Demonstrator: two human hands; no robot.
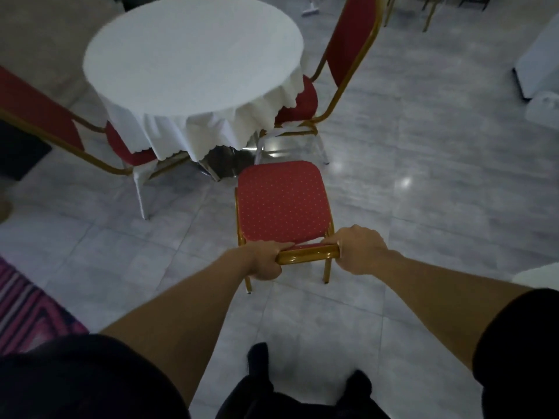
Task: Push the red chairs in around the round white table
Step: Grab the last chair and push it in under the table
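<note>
Head view. The round table draped in a white scalloped tablecloth (pixel 193 55) stands on a pale grey tiled floor (pixel 423 207). Its chrome pedestal base (pixel 225 164) shows below the cloth hem.

The near red padded chair with gold metal frame (pixel 281 201) stands on the camera side of the table, its seat fully clear of the tablecloth and its front edge close to the pedestal base. The floor between this seat and the base is open.

The left hand (pixel 264 260) is closed around the left end of the gold top rail of the chair back. The right hand (pixel 360 249) is closed around the right end of the same rail. Both forearms extend from dark short sleeves.

A second red chair (pixel 348 55) stands to the right of the table, its seat partly under the cloth. A third red chair (pixel 39 113) stands to the left of the table, its seat also partly under the cloth.

A pink striped rug (pixel 27 313) lies left of the table, nearer the camera. A white draped object (pixel 541 55) stands well to the right of the table.
</note>
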